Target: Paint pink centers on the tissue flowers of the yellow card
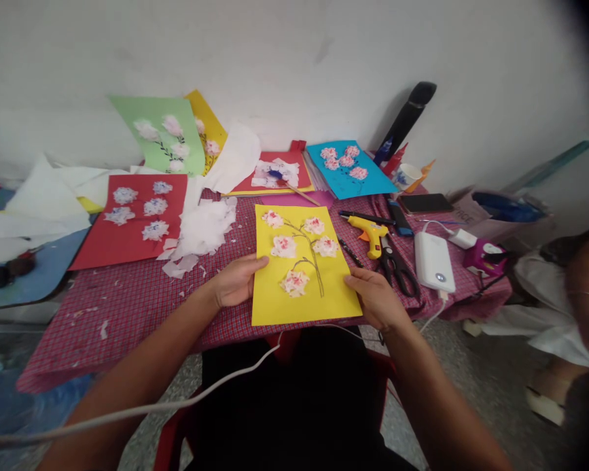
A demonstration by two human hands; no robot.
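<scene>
A yellow sheet [304, 297] with several pink-and-white paper flowers on a drawn branch lies at the near edge of the table. My left hand [235, 281] grips its left edge, thumb on top. My right hand [375, 297] grips its right edge the same way. Both hands are closed on the sheet.
The red checked tablecloth [142, 307] carries a red flower sheet [132, 219], green [164, 134] and blue [346, 170] ones, torn tissue [203, 229], a yellow glue gun [370, 235], scissors [397, 265] and a white power bank [434, 261]. Another person [569, 294] sits at right.
</scene>
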